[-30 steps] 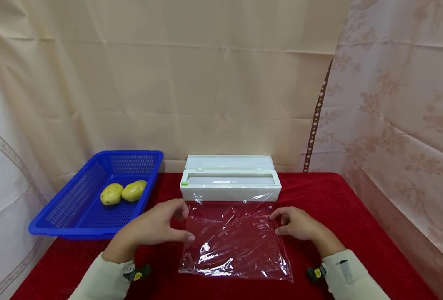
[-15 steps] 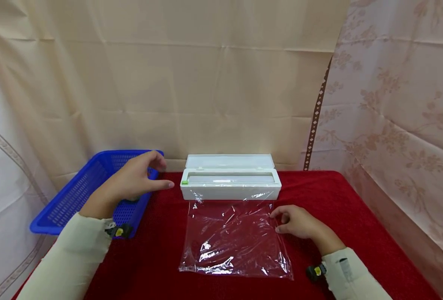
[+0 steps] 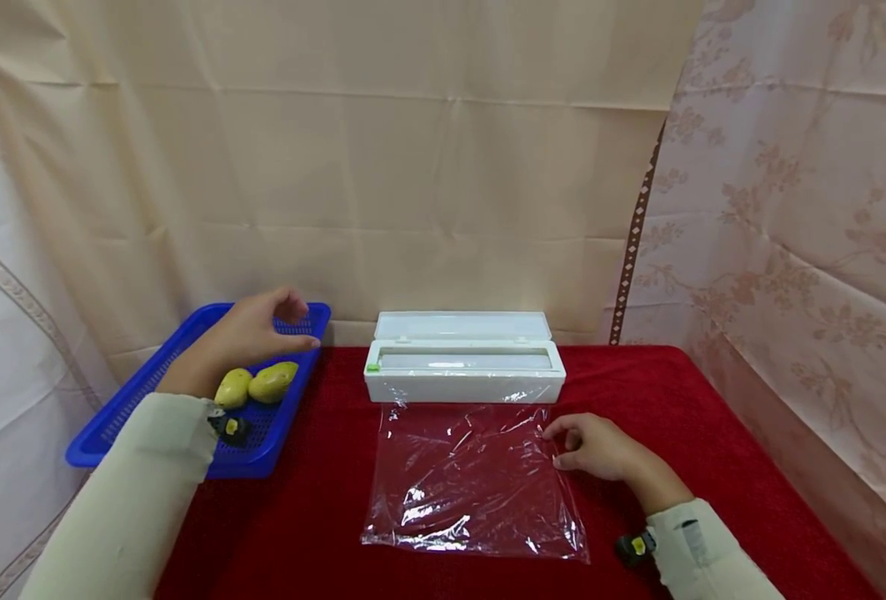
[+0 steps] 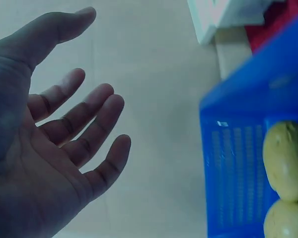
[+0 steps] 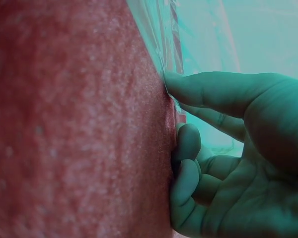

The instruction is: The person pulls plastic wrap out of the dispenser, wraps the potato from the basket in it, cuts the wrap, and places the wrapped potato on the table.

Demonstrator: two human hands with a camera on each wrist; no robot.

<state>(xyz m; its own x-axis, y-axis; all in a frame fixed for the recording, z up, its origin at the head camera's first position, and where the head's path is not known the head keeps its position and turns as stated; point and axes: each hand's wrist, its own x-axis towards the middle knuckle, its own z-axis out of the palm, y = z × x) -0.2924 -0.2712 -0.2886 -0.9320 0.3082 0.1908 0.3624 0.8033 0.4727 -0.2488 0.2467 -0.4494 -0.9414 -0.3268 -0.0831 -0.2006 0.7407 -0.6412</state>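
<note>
Presently, left hand hangs above the basket, whose wall stands towards the film, and right hand touches film's edge before the box, both grips apart, with table extending rightward.

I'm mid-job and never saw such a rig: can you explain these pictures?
No robot here: a person works bare-handed. One view is from the head, looking forward and down; the others are from each wrist. On the red cloth: a blue basket holding two yellow pieces of produce, an open white box, and clear film spread before it. The left hand has an empty, open grip near the basket. The right hand touches the film's edge; whether its grip pinches, I can't tell.
</note>
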